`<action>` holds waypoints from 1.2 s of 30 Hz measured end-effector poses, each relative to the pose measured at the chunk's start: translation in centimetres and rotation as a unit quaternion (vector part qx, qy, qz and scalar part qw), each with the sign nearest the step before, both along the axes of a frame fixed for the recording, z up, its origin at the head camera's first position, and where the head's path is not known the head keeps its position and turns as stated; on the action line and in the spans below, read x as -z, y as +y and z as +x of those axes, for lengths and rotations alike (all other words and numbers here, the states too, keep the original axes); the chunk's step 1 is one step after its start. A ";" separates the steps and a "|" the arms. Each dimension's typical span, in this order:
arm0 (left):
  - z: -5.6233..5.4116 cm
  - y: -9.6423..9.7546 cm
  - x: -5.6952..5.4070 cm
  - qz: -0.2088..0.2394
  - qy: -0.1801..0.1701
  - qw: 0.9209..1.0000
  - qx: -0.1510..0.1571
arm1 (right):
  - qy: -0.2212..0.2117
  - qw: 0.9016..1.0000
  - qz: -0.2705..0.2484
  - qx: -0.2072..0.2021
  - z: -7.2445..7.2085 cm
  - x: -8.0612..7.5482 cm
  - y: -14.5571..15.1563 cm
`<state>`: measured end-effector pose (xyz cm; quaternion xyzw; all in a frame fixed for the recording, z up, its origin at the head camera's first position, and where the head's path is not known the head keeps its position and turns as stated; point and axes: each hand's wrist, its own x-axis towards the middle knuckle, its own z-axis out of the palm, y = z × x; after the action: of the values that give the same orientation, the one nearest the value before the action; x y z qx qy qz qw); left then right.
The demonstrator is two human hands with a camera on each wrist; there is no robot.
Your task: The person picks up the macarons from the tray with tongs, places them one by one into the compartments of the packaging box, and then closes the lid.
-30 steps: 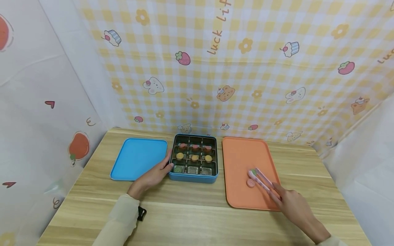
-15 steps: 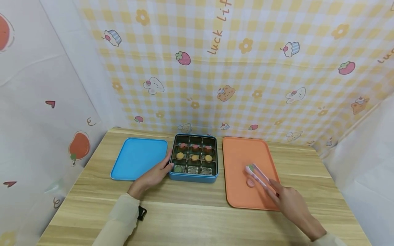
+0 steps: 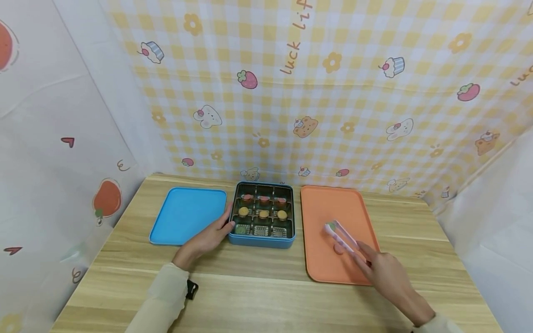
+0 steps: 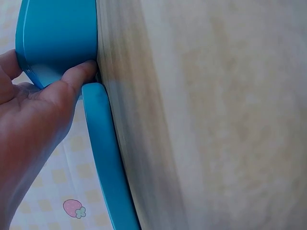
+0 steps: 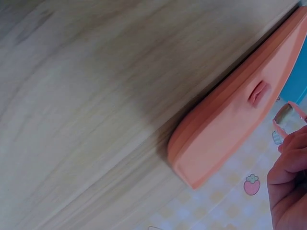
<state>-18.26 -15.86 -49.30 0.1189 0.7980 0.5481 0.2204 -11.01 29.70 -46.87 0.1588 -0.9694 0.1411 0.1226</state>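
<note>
My right hand (image 3: 389, 275) grips pink tongs (image 3: 344, 240) over the orange tray (image 3: 320, 203); between their tips sits a small green round piece (image 3: 331, 226). Beneath the tongs a pink round piece (image 3: 338, 249) lies on the tray. In the right wrist view the tongs' tips hold the greenish piece (image 5: 283, 113) off the tray. My left hand (image 3: 208, 238) rests along the left side of a blue divided tin (image 3: 260, 241), thumb at its rim, fingers fairly straight. The tin's back row holds reddish pieces, its middle row yellow ones, and its front-left compartment a green one (image 3: 241, 229).
A flat blue lid or tray (image 3: 189, 215) lies left of the tin, under the left hand's reach. Everything stands on a wooden table (image 3: 250, 296). A checked cloth (image 3: 266, 101) hangs right behind the tin and trays.
My right hand has carried the tongs with the green piece leftward and slightly back over the tray, toward the tin. The left hand and the tin have stayed still.
</note>
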 end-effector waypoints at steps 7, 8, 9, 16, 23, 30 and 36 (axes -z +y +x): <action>0.1 0.0 -0.2 -0.003 0.000 1.000 0.001 | -0.024 1.000 -0.012 -0.008 -0.1 -0.3 -1.0; 0.1 0.0 -0.2 -0.004 0.001 1.000 0.000 | -0.025 1.000 -0.013 -0.011 -0.2 -0.3 -1.1; 0.1 0.0 -0.2 -0.005 0.002 1.000 0.000 | -0.024 1.000 -0.015 -0.014 -0.2 -0.3 -1.3; 0.2 0.0 -0.2 -0.006 0.007 1.000 0.000 | -0.017 1.000 -0.013 -0.022 -0.5 -0.3 -2.3; 0.1 0.0 0.0 -0.010 0.009 1.000 -0.002 | -0.023 0.999 -0.020 -0.034 -0.7 -0.3 -3.2; 0.0 0.0 0.1 -0.008 0.008 1.000 -0.007 | -0.022 0.997 -0.044 -0.055 -1.0 -0.8 -4.0; 0.0 0.0 0.1 -0.010 0.007 1.000 -0.009 | -0.014 0.997 -0.047 -0.064 -1.2 -0.9 -4.9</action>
<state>-18.28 -15.87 -49.37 0.1133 0.8059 0.5412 0.2115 -12.24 24.83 -45.92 0.2121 -0.9512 0.1966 0.1072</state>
